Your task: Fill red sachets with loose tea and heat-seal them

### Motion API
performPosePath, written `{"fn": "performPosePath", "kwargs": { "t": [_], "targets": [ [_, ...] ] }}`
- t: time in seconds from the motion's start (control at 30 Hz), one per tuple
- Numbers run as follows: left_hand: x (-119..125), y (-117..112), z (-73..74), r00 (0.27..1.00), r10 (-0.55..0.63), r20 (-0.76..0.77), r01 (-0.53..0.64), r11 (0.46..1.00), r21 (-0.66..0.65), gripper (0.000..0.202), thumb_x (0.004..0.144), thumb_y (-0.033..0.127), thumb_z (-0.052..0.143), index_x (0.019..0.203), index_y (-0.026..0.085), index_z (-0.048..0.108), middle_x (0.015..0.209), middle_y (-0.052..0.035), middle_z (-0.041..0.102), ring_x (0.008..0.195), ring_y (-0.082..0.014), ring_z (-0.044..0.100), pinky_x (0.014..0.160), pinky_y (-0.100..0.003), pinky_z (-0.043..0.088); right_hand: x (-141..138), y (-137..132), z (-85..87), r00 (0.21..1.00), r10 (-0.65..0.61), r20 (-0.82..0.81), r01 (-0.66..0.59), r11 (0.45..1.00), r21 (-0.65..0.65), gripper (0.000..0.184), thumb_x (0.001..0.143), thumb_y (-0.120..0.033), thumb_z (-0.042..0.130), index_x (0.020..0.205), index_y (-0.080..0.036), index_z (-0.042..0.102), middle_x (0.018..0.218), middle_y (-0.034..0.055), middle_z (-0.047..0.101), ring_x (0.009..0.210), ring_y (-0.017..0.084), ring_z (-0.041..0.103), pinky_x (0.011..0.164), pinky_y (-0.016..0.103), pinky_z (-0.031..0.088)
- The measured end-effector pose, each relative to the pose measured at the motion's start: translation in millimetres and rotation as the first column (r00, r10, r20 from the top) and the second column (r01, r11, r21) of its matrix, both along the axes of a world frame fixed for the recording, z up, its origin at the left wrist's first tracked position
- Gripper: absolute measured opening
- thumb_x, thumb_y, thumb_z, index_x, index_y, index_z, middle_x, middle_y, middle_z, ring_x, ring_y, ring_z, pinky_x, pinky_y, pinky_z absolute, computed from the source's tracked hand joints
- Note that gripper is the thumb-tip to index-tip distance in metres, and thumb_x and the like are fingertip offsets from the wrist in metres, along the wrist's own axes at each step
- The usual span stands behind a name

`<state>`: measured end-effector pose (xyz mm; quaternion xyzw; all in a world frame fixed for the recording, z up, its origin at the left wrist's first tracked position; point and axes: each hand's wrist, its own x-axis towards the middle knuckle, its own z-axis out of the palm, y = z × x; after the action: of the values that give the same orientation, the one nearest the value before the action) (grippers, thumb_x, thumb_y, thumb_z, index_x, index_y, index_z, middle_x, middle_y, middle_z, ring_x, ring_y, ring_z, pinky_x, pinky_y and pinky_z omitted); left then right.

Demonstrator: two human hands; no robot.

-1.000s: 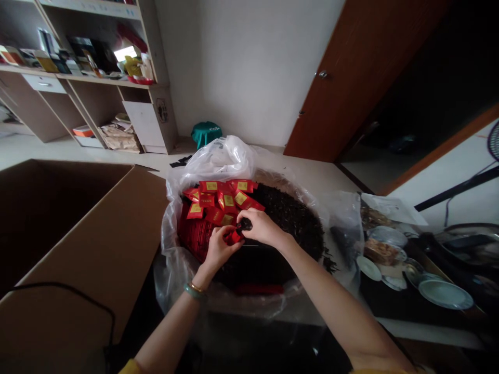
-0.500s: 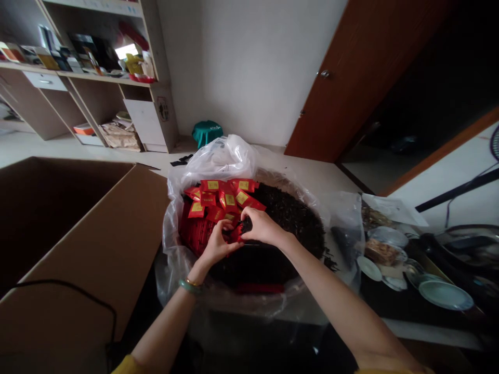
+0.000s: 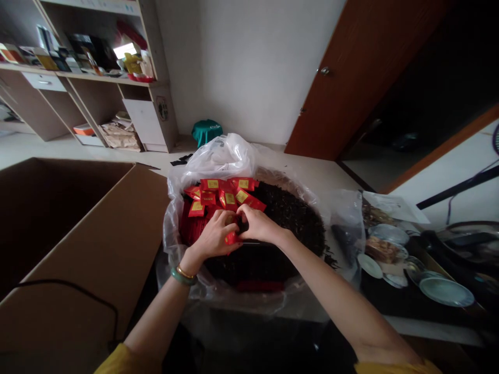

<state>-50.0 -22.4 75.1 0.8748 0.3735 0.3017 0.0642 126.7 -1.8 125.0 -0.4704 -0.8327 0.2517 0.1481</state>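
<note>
My left hand (image 3: 210, 235), with a green bangle and a gold one at the wrist, is closed around a small red packet (image 3: 231, 238). Fingers cover most of that packet. Against it, my right hand (image 3: 258, 224) is curled with thumb and fingers round a pinch of dark tea leaves, mostly hidden. Both hands are over a wide container lined with a clear plastic bag (image 3: 234, 153). Loose dark tea leaves (image 3: 292, 213) fill its right side. Filled-looking red packets (image 3: 229, 198) with yellow labels lie at the back left, above rows of flat red packets (image 3: 189, 228).
A large open cardboard box (image 3: 117, 223) stands at my left with a black cable across it. To the right are dishes (image 3: 446, 292) and a tub of brownish pieces (image 3: 382, 250) on a dark surface. Behind are shelves (image 3: 146, 119), a green-covered stool (image 3: 206, 132) and a brown door (image 3: 331, 88).
My left hand has turned over, its back now facing up, and wraps the red packet more tightly. My right hand has shifted slightly left, and the tea leaves in it show less.
</note>
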Motion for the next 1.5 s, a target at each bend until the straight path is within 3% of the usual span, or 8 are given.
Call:
{"fn": "performPosePath", "kwargs": {
  "t": [0.2, 0.4, 0.6, 0.73, 0.93, 1.1, 1.3, 1.5],
  "targets": [
    [-10, 11, 22.7, 0.992, -0.125, -0.037, 0.125, 0.992, 0.011, 0.014, 0.078, 0.035, 0.064, 0.078, 0.022, 0.068, 0.107, -0.0088, 0.056, 0.1, -0.024, 0.05, 0.09, -0.039, 0.044, 6, 4, 2.6, 0.981, 0.169, 0.091, -0.172, 0.985, 0.029, 0.006, 0.078, -0.02, 0.064, 0.083, -0.017, 0.067, 0.089, 0.0044, 0.067, 0.084, 0.018, 0.062, 0.076, 0.028, 0.043],
    [-1, 22, 4.7, 0.989, -0.097, 0.114, 0.085, 0.991, 0.102, 0.018, 0.079, 0.032, 0.067, 0.068, 0.018, 0.063, 0.093, -0.0056, 0.059, 0.088, -0.0186, 0.053, 0.08, -0.033, 0.046, 7, 5, 6.1, 0.935, 0.308, 0.174, -0.328, 0.94, 0.096, 0.015, 0.079, -0.012, 0.057, 0.086, -0.015, 0.07, 0.098, 0.0095, 0.066, 0.093, 0.021, 0.06, 0.082, 0.03, 0.046],
    [19, 25, -23.0, 0.969, 0.042, 0.242, -0.124, 0.934, 0.336, 0.018, 0.082, 0.029, 0.064, 0.068, 0.018, 0.062, 0.085, -0.0044, 0.06, 0.079, -0.0163, 0.048, 0.071, -0.029, 0.044, 9, 6, 2.4, 0.966, 0.224, 0.129, -0.249, 0.941, 0.23, 0.02, 0.079, -0.005, 0.051, 0.09, -0.01, 0.068, 0.117, 0.0145, 0.057, 0.093, 0.02, 0.061, 0.084, 0.033, 0.05],
    [19, 23, -27.9, 0.987, 0.031, 0.155, -0.087, 0.924, 0.372, 0.014, 0.081, 0.03, 0.065, 0.073, 0.019, 0.064, 0.081, -0.0037, 0.062, 0.088, -0.0193, 0.048, 0.079, -0.032, 0.045, 13, 3, -8.4, 0.98, 0.188, -0.057, -0.165, 0.945, 0.284, 0.033, 0.079, -0.002, 0.048, 0.107, -0.011, 0.062, 0.105, 0.0104, 0.063, 0.096, 0.017, 0.061, 0.09, 0.031, 0.048],
    [15, 20, -13.9, 0.995, -0.03, -0.094, 0.057, 0.954, 0.295, 0.019, 0.087, 0.031, 0.056, 0.079, 0.018, 0.067, 0.088, -0.006, 0.064, 0.091, -0.0202, 0.049, 0.079, -0.032, 0.044, 10, -9, -11.3, 0.973, 0.116, 0.197, -0.16, 0.962, 0.222, 0.051, 0.08, -0.01, 0.049, 0.131, -0.009, 0.044, 0.111, 0.0158, 0.065, 0.101, 0.023, 0.062, 0.088, 0.035, 0.048],
    [14, 19, 2.2, 0.943, -0.016, -0.332, 0.079, 0.981, 0.176, 0.021, 0.089, 0.028, 0.055, 0.075, 0.015, 0.065, 0.072, -0.0038, 0.062, 0.081, -0.019, 0.051, 0.075, -0.032, 0.045, 8, -13, -13.5, 0.883, 0.106, 0.458, -0.2, 0.967, 0.161, 0.039, 0.081, -0.024, 0.058, 0.115, -0.005, 0.054, 0.097, 0.0179, 0.069, 0.09, 0.027, 0.066, 0.085, 0.037, 0.047],
    [9, 17, 5.2, 0.95, -0.006, -0.313, 0.057, 0.987, 0.153, 0.01, 0.083, 0.028, 0.062, 0.083, 0.021, 0.069, 0.095, -0.0055, 0.067, 0.118, -0.0288, 0.041, 0.094, -0.044, 0.041, 14, -14, -31.3, 0.979, 0.105, 0.175, -0.167, 0.905, 0.392, 0.042, 0.086, -0.018, 0.053, 0.127, -0.014, 0.047, 0.107, 0.011, 0.066, 0.097, 0.019, 0.062, 0.088, 0.032, 0.047],
    [7, 18, 6.4, 0.952, -0.054, -0.3, 0.068, 0.997, 0.037, 0.012, 0.083, 0.03, 0.062, 0.083, 0.021, 0.07, 0.105, -0.0069, 0.064, 0.115, -0.0276, 0.046, 0.095, -0.043, 0.042, 19, -19, -33.5, 0.982, 0.071, 0.177, -0.144, 0.885, 0.443, 0.009, 0.082, -0.017, 0.057, 0.082, -0.016, 0.066, 0.081, 0.01, 0.068, 0.092, 0.024, 0.055, 0.077, 0.034, 0.05]
  ]
}}
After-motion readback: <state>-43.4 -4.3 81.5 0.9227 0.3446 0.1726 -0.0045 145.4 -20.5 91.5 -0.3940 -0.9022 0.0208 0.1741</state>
